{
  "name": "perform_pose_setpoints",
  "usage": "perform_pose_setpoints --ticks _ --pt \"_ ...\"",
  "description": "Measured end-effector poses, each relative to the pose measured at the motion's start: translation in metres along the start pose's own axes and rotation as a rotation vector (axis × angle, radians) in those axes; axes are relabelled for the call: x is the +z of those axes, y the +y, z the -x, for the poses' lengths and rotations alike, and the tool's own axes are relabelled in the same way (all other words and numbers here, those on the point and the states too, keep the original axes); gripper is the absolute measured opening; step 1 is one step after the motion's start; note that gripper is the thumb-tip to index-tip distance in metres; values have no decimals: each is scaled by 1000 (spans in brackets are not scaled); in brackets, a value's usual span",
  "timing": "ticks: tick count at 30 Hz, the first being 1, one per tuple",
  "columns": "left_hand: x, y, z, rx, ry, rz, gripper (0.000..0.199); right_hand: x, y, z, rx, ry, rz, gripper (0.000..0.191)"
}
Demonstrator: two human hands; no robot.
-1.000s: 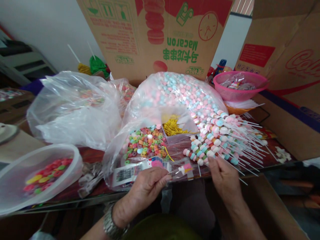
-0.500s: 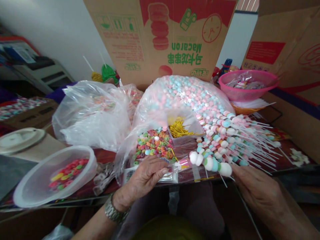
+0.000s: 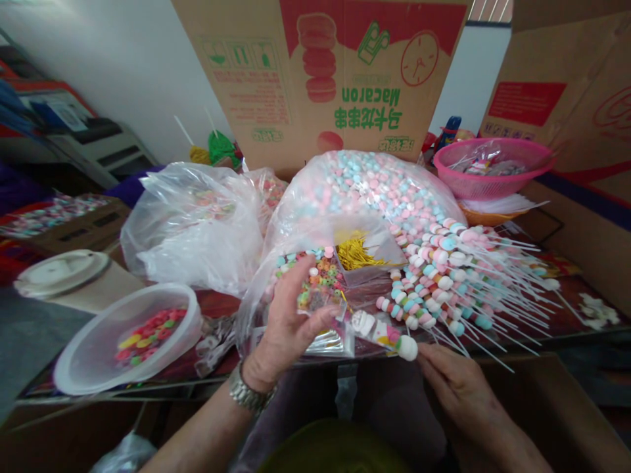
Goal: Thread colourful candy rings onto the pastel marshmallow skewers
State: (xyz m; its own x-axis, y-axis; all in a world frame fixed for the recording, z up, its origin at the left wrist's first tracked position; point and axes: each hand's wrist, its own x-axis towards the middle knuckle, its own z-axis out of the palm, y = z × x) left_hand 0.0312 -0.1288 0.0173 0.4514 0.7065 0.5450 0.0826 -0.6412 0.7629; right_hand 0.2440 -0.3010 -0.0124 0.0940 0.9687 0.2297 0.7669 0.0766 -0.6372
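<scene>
My left hand (image 3: 290, 322) is raised with spread fingers, its thumb pressed on a small plastic sleeve (image 3: 375, 332) with a pink printed label. A candy skewer (image 3: 389, 338) lies inside the sleeve, its end marshmallow sticking out towards my right hand (image 3: 456, 387), whose fingertips hold that end. Behind my left hand sits an open bag of coloured ring candies (image 3: 315, 279). A large bag of pink and blue marshmallows (image 3: 365, 184) lies beyond, with yellow twist ties (image 3: 357, 255) in a pouch. Many finished skewers (image 3: 458, 282) fan out to the right.
A plastic bowl of ring candies (image 3: 142, 341) stands at the left, next to a bulging plastic bag (image 3: 197, 236). A pink basket (image 3: 493, 164) sits at the back right. An open Macaron carton (image 3: 320, 85) rises behind everything.
The skewer's marshmallows now sit mostly inside the sleeve. My left hand has turned upward with its fingers spread, and my right hand has moved left. The view has shifted slightly.
</scene>
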Motion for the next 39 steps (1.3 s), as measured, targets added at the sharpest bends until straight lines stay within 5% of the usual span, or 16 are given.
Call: perform_pose_setpoints --ticks 2,5,10,12,20,25,31,36,39 --pt "10 -1 9 -249 226 433 66 15 -9 -4 117 -26 -158 30" --pt "30 8 14 -613 174 967 64 36 -26 -10 208 -134 -346 36" --pt "42 22 -8 -971 285 1190 16 53 -39 -7 257 -216 -525 34" --pt "41 19 -12 -1035 327 1209 15 57 -37 -3 277 -231 -518 35" --pt "67 22 23 -1089 246 1172 41 70 -53 -17 302 -106 -562 39" --pt "61 17 19 -1036 293 1146 36 70 -54 -12 302 -134 -488 39" --pt "69 21 23 -999 254 977 46 82 -61 -16 191 36 -395 35" --pt "70 27 34 -899 24 774 50 82 -66 -30 87 142 -357 32" --pt "45 40 38 -664 -265 365 43 69 -59 -35 66 136 -362 30"
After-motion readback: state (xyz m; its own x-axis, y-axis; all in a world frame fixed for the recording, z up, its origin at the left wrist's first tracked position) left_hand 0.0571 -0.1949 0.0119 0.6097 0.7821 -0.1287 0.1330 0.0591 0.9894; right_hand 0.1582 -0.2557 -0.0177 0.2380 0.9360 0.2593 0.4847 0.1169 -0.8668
